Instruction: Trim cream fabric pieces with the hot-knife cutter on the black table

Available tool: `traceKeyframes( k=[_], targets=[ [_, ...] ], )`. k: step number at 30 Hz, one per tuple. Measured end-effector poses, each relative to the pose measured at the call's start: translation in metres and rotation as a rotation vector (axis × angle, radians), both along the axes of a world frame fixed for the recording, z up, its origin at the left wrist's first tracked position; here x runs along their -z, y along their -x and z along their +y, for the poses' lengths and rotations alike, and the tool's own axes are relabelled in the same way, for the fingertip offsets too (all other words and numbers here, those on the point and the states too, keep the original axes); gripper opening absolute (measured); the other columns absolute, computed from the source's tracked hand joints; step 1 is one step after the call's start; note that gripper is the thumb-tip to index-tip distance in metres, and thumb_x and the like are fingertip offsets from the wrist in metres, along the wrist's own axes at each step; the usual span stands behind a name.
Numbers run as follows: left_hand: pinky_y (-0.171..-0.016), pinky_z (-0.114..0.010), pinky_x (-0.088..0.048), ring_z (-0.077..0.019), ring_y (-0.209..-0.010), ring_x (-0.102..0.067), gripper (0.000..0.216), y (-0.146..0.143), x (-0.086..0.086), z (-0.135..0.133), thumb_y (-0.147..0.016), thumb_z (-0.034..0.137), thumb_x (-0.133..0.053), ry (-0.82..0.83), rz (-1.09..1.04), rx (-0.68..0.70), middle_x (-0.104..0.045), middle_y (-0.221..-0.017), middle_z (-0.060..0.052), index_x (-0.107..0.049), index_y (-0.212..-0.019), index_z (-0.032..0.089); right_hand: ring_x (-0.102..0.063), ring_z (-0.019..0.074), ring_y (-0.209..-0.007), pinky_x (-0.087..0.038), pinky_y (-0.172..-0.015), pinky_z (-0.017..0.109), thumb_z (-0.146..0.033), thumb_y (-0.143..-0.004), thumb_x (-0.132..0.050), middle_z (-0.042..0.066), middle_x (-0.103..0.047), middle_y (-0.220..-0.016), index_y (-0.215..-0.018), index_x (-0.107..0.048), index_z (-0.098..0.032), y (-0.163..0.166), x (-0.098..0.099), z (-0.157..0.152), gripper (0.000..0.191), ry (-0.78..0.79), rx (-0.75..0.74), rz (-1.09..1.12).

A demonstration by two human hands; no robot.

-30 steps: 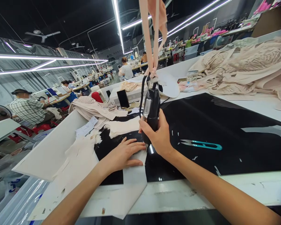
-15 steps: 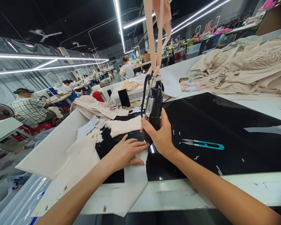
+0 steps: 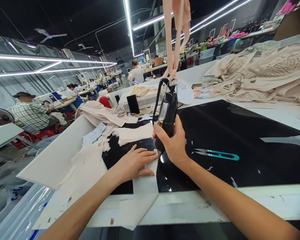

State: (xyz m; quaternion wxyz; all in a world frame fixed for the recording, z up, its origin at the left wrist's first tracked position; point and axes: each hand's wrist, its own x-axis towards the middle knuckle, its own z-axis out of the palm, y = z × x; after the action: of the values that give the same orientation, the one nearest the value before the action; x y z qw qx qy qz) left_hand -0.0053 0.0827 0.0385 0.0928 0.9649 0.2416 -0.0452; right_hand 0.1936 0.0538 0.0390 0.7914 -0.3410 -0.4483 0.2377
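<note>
My right hand (image 3: 173, 143) is wrapped round a black corded hand-held power tool (image 3: 168, 110), which hangs from pale pink fabric strips (image 3: 173, 40). The tool leans a little, its lower end close above the right edge of a pale fabric strip (image 3: 146, 186); its tip is hard to make out. Flat on that strip lies my left hand (image 3: 133, 163), fingers spread, fingertips near the tool's lower end. The strip hangs over the table's front edge. Right of my right hand, turquoise thread snips (image 3: 217, 154) rest on the black sheet (image 3: 210, 130).
Pale fabric pieces (image 3: 90, 163) lie to the left, beside a white side board (image 3: 52, 153). Behind the tool stand a phone (image 3: 133, 104) and a white vented box (image 3: 150, 101). Heaped beige garments (image 3: 270, 70) fill the back right. A seated person (image 3: 31, 111) works at the left.
My right hand has moved the tool slightly to the right and up, and the hanging fabric strips have swung right with it. My left hand stays on the pale strip.
</note>
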Motion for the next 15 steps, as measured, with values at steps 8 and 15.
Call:
traceKeyframes(
  k=[8, 15],
  targets=[
    [-0.138, -0.080, -0.028, -0.0394, -0.161, -0.055, 0.067, -0.0033, -0.0022, -0.0010, -0.109, 0.060, -0.078, 0.034, 0.026, -0.036, -0.061, -0.174, -0.012, -0.061, -0.167, 0.031, -0.066, 0.0201, -0.077, -0.057, -0.073, 0.037, -0.048, -0.087, -0.093, -0.003, -0.072, -0.088, -0.099, -0.061, -0.029, 0.0037, -0.0019, 0.0013, 0.040, -0.003, -0.008, 0.024],
    [-0.139, -0.077, -0.027, -0.0383, -0.162, -0.054, 0.067, -0.0034, -0.0037, -0.0013, -0.109, 0.062, -0.076, 0.041, 0.043, -0.043, -0.060, -0.175, -0.011, -0.061, -0.168, 0.032, -0.066, 0.0208, -0.080, -0.057, -0.073, 0.037, -0.048, -0.087, -0.092, -0.002, -0.072, -0.090, -0.101, -0.061, -0.028, 0.0032, 0.0002, 0.0010, 0.039, 0.009, -0.013, 0.008]
  ],
)
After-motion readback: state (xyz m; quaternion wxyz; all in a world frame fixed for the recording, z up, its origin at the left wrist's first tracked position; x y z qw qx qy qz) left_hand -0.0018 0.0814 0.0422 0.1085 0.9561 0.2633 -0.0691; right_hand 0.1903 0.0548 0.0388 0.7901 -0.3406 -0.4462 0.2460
